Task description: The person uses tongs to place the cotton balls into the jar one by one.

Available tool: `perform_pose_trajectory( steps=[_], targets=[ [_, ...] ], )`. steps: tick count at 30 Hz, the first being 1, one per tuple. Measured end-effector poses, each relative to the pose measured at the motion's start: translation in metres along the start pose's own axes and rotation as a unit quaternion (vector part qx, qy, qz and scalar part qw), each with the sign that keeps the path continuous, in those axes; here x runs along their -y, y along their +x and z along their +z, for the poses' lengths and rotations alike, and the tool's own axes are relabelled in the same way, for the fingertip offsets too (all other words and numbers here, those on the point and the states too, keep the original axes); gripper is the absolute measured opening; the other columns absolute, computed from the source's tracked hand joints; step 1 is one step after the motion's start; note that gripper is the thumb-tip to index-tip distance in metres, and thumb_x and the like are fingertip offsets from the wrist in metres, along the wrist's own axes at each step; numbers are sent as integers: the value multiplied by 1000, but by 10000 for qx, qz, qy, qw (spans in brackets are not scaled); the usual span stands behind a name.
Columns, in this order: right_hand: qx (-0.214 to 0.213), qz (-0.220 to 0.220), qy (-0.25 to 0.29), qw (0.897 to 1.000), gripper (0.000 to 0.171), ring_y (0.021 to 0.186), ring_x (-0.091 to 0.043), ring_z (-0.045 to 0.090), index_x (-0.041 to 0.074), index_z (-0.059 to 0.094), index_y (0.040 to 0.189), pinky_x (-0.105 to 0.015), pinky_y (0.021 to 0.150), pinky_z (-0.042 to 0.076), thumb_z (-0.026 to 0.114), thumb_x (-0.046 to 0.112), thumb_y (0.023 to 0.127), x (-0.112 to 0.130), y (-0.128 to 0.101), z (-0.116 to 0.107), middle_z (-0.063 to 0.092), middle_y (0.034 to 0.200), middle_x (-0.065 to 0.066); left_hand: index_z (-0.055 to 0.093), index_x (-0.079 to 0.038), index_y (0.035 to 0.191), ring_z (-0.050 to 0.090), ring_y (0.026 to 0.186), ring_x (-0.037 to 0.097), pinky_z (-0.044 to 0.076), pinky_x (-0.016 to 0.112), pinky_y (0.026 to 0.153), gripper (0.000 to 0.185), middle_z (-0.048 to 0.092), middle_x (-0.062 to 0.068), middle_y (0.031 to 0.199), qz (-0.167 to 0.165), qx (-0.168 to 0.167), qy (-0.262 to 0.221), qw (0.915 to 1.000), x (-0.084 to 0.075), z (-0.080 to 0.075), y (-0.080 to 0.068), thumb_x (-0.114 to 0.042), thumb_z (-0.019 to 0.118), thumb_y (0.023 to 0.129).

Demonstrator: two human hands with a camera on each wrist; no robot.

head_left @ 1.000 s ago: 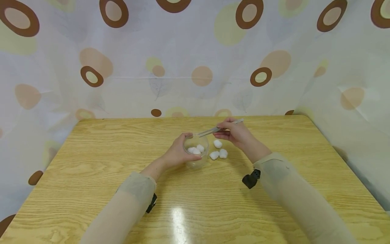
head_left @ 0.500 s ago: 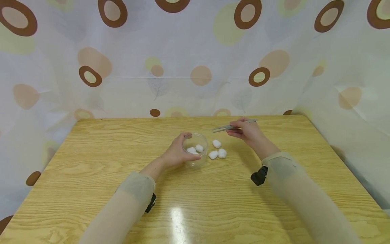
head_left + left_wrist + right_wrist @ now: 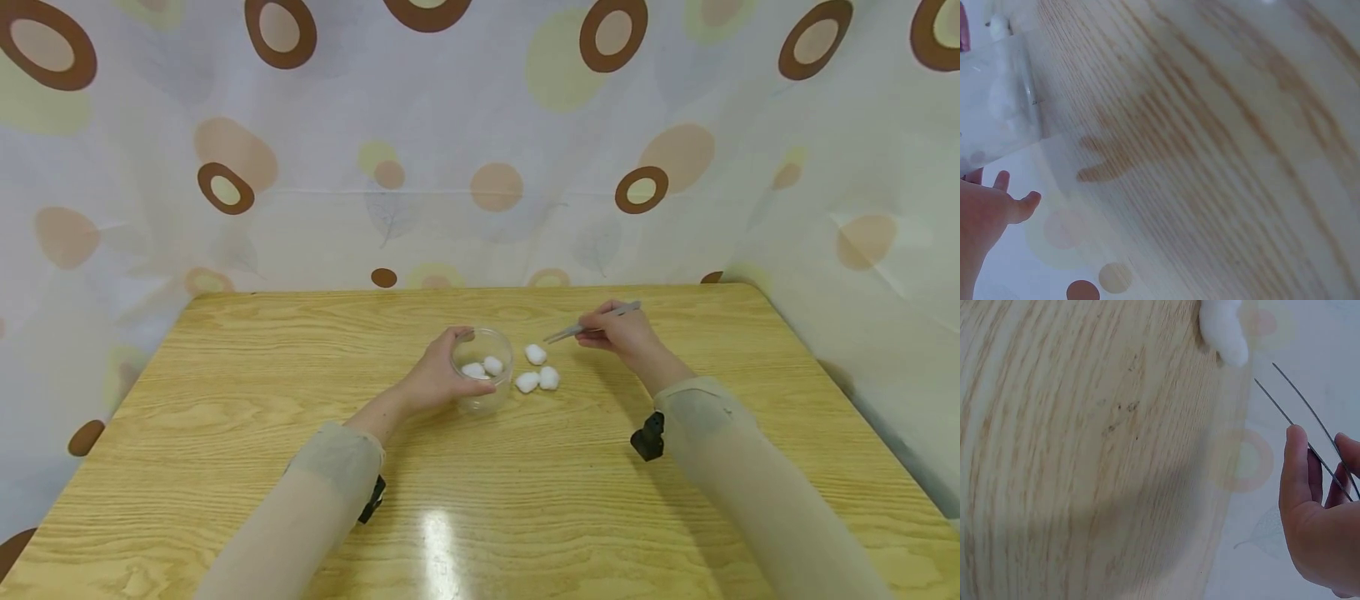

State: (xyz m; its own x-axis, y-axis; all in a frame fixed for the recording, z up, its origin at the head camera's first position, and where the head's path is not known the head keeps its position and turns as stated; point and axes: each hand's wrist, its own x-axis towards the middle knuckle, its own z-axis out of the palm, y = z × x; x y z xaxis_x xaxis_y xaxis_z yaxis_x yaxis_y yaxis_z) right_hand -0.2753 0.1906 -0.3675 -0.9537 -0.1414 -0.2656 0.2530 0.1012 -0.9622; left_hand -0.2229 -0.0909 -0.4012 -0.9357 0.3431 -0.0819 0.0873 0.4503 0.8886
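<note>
My left hand (image 3: 437, 374) grips a clear, round plastic jar (image 3: 491, 400) standing on the table, its mouth upward. Several white cotton balls (image 3: 492, 365) lie inside it. To the jar's right are three more on the wood: a far cotton ball (image 3: 536, 354), and a near pair, a left cotton ball (image 3: 527, 382) touching a right cotton ball (image 3: 549, 378). My right hand (image 3: 621, 332) pinches metal tweezers (image 3: 566, 333), whose tips point left, just beyond the far ball. In the right wrist view the two tweezer arms (image 3: 1288, 415) stand apart with nothing between them.
The wooden table (image 3: 300, 350) runs back to a patterned curtain (image 3: 450, 233), which also hangs along both sides. A small black camera sits on each wrist, the right camera (image 3: 648, 437) showing more fully. Light glares off the table's front.
The tweezers were over the jar's rim a second ago. My right hand has drawn them away to the right, then lowered them toward the far cotton ball. My left hand keeps its place.
</note>
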Motion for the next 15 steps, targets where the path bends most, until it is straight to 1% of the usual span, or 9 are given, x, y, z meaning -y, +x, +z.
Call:
perform_pose_trajectory(
  steps=[5,10,15],
  targets=[
    [100,102,-289,9995,10,65,-6,66,3,44,90,-19,68,54,53,3,93,-4,4,2,65,71,5,26,-10,144,32,135,29,37,43,104,91,32,7,149,-10,-16,5,10000,1,-1,0,-26,81,73],
    [160,201,-370,9990,11,65,-6,66,3,42,91,-20,68,55,53,4,93,-8,8,5,64,69,5,26,-11,144,42,127,27,42,40,100,91,33,5,148,18,-6,26,10000,2,0,1,-26,81,73],
    [89,129,-581,9982,12,66,-6,66,3,44,93,-21,69,55,56,4,92,-12,11,8,63,72,4,27,-11,144,50,120,26,45,38,96,90,33,6,148,74,-22,25,10000,4,0,1,-26,80,73]
  ],
)
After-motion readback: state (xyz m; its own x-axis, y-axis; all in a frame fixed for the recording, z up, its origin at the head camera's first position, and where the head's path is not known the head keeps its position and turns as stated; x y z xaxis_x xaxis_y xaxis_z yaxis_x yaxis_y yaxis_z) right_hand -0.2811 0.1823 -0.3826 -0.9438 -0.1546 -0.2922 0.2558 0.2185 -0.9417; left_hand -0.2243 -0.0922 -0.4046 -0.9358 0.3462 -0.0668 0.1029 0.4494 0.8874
